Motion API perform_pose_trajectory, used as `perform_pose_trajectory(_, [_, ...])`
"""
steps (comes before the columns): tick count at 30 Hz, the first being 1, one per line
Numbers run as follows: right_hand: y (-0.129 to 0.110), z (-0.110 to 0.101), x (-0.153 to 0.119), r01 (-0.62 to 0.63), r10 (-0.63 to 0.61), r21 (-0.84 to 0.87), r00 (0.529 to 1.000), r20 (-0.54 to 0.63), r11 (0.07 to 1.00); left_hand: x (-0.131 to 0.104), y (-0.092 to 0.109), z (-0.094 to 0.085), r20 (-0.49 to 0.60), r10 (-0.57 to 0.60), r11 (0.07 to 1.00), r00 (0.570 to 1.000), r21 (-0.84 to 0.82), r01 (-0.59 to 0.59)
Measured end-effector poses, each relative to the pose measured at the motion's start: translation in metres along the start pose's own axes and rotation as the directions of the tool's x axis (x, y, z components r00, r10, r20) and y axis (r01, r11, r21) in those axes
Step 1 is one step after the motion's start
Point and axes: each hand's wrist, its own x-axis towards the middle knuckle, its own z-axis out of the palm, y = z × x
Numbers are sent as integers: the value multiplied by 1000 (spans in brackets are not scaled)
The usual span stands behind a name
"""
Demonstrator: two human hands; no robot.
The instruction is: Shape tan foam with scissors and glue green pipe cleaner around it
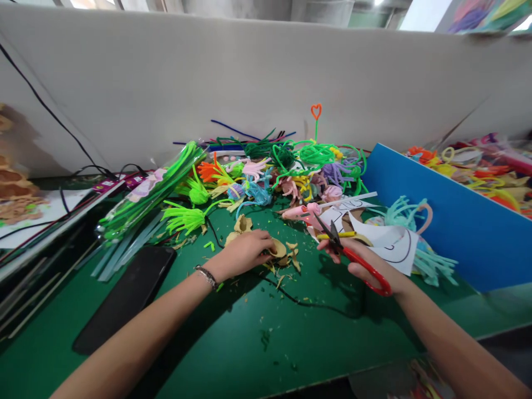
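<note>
My left hand (250, 250), with a bracelet at the wrist, is low over the middle of the green table. Its fingers are closed on a thin beige rounded piece (279, 249), partly hidden by them. Another curled beige scrap (243, 223) lies just behind the knuckles. In my right hand (353, 257) are red-handled scissors (366, 270), their dark blades parted and pointing up and left. Behind the blades lie a pink glue gun (302, 212) and a yellow stick (337, 235). White paper pieces with black lines (393, 244) lie under and beside my right hand.
Bundled pipe cleaners (183, 219) and a bagged green bunch (162, 185) fill the back. A black phone (127, 299) lies at left. A blue board (449, 221) stands at right, beside a teal tassel (432, 257). A black cable (303, 302) crosses the table (233, 343).
</note>
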Motion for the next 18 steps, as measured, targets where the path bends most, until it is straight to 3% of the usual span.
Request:
perform_pose_trajectory(3, [-5,-2,4,52,-58,120,997,50,991,1,4,-2,-9,5,1000,1000,-17,-5])
perform_pose_trajectory(6, [-8,-4,6,69,-79,129,994,74,989,3,6,-4,-29,-7,1000,1000,-15,6])
perform_pose_trajectory(14, [-8,-5,4,90,-134,200,966,220,976,8,4,-10,-90,-201,978,975,-83,193])
perform_pose_trajectory(16, [-9,-3,4,72,-130,229,960,249,971,8,9,-11,-102,-180,979,978,-119,168])
perform_pose_trajectory(18, [-10,0,2,56,-122,245,957,263,968,7,16,-12,-108,-79,983,991,-174,59])
